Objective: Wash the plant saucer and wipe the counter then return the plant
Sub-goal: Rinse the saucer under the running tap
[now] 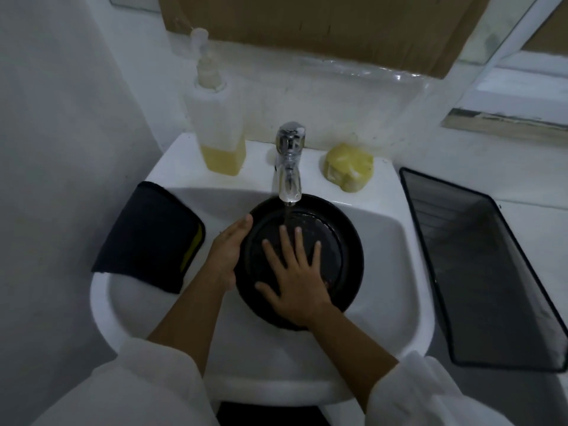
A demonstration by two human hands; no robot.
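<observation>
Head view: black saucer in sink under running faucet. Left hand holds saucer's left rim, fingers mostly hidden behind it. Right hand flat, fingers spread, pressing saucer's inner face. Dark cloth on sink's left rim.

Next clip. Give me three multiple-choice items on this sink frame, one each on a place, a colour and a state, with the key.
1. Where does the folded dark cloth lie?
A) on the left rim of the white ceramic sink
B) on the floor
C) under the tap

2. What colour is the round plant saucer?
A) white
B) black
C) green

3. The chrome tap is:
A) off
B) running
C) wrapped in cloth

Key:
1 A, the cloth drapes over the left rim.
2 B, the saucer is black against the white basin.
3 B, a stream falls from the spout onto the saucer.
</observation>
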